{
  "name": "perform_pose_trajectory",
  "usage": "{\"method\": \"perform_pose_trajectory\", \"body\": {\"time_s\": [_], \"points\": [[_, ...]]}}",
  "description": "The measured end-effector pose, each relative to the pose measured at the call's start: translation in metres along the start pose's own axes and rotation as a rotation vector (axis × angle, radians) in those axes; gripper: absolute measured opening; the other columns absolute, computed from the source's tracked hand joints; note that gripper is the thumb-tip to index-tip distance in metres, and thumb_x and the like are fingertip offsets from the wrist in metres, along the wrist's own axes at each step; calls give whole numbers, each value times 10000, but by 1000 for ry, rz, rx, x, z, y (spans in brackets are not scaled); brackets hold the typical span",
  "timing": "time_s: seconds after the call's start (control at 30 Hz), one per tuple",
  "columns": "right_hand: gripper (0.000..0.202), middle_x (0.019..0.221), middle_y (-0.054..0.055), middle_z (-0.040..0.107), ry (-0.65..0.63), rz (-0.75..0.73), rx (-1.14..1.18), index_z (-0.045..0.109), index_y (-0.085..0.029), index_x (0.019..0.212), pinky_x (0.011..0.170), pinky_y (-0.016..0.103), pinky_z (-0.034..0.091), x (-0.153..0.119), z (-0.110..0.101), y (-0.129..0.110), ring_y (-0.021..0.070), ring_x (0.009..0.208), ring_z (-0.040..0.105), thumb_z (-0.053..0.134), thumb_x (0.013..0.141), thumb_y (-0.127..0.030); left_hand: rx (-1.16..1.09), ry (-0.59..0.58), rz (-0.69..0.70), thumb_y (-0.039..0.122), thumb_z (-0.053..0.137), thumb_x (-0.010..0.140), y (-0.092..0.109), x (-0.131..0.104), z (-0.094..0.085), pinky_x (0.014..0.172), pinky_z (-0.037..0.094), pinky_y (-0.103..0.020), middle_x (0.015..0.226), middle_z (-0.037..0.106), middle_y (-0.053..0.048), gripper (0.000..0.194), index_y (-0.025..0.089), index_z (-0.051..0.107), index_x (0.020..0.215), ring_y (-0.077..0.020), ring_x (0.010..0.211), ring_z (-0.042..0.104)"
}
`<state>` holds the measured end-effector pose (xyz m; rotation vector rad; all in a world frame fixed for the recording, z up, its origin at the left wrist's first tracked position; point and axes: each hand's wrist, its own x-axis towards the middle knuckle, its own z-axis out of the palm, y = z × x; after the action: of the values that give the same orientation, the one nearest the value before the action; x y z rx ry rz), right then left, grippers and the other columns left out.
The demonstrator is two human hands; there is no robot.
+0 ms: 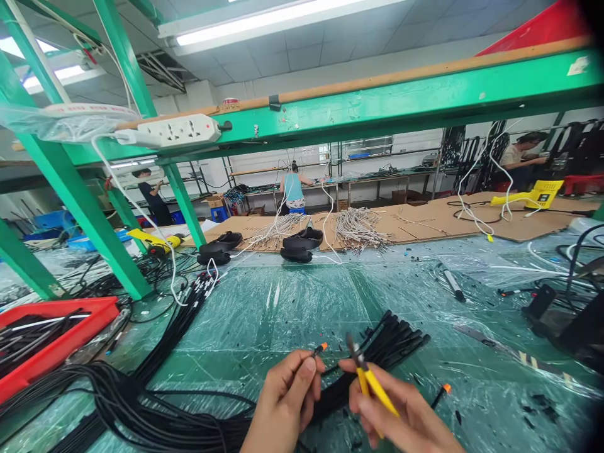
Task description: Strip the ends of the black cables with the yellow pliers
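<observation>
My left hand pinches thin black orange-tipped wire | right hand grips yellow-handled cutters | keep tip steady, blades square.

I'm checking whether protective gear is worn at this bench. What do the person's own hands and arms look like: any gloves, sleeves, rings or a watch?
Both hands are bare: no gloves on the left hand or the right hand. No ring, watch or wristband shows on the parts in view. No sleeve reaches the wrists; the forearms run out of the picture at its lower edge, so anything worn higher up cannot be seen.
</observation>
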<state>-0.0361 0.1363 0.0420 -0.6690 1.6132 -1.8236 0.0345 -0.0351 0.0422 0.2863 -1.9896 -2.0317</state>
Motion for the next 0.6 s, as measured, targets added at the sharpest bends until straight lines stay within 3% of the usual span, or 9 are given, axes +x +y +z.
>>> {"method": "perform_pose_trajectory", "body": {"time_s": [0.07,0.17,0.27,0.33,0.4,0.5,0.6], "points": [[510,851,42,585,26,-11,-11,563,-220,1208,621,299,492,2,-3,5,175,702,550,459,857,-574,-68,2,-54,624,605,763,-3,0,0,357,137,-158,464,267,107,499,134,656,843,-36,375,171],[424,948,59,609,157,-229,-422,529,-213,1225,774,316,512,5,-8,19,191,831,603,511,862,-430,-8,16,-41,625,580,783,-5,-1,1,380,110,-170,449,190,111,534,115,698,886,-47,402,136],[495,1098,59,600,180,-508,-905,456,-252,1302,877,307,501,7,-11,32,190,1002,597,551,815,-241,148,34,52,532,548,854,-2,-3,1,416,244,-164,478,355,58,438,136,731,895,-68,442,289],[582,1075,43,607,189,-616,-1123,398,-269,1350,864,304,517,7,-11,35,179,987,603,548,795,-180,246,4,141,453,526,891,1,-4,0,549,397,-186,610,546,1,366,161,743,924,-117,577,467],[629,1016,40,612,244,-706,-1265,384,-252,1363,815,305,541,7,-12,35,181,923,614,568,767,-166,317,-48,197,405,495,914,3,-4,0,707,453,-224,790,656,-36,340,176,735,991,-173,746,558],[675,978,57,606,310,-807,-1395,400,-204,1363,726,300,562,10,-13,32,192,863,614,608,721,-173,395,-87,219,383,451,933,4,-3,-1,779,467,-251,906,697,-58,362,170,709,1072,-207,824,596],[705,987,74,596,337,-847,-1484,399,-180,1378,715,320,561,13,-14,29,204,863,603,611,706,-179,468,-84,235,372,426,940,3,-2,-2,771,476,-259,841,694,-59,377,152,714,1044,-213,794,608]]}}
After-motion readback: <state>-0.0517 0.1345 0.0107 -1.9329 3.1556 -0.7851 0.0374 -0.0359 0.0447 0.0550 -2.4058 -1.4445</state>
